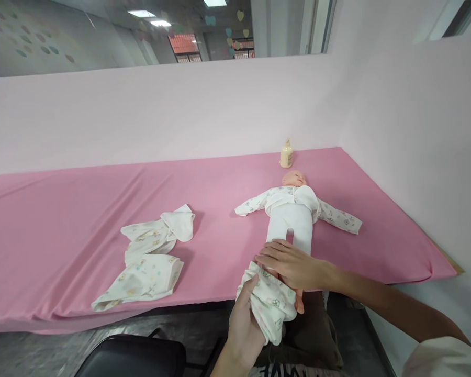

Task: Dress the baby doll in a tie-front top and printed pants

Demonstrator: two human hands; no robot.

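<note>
A baby doll (294, 179) lies on its back on the pink-covered table. It wears a white printed long-sleeved top (282, 195) with the sleeves spread and white pants (290, 217). My left hand (246, 327) is closed on a bunched piece of white printed baby clothing (273, 303), held at the table's front edge by the doll's feet. My right hand (294, 264) lies over the doll's lower leg, fingers wrapped across it and thumb hidden. One bare doll foot (299, 302) shows past the edge; the other leg's end is mostly covered by my hand and the cloth.
White printed baby clothes (149, 277) lie crumpled on the pink sheet (82, 220) at left. A cream pump bottle (286, 155) stands behind the doll's head, near the wall. A black chair (133, 358) sits below the table's front edge. Walls close off the back and right.
</note>
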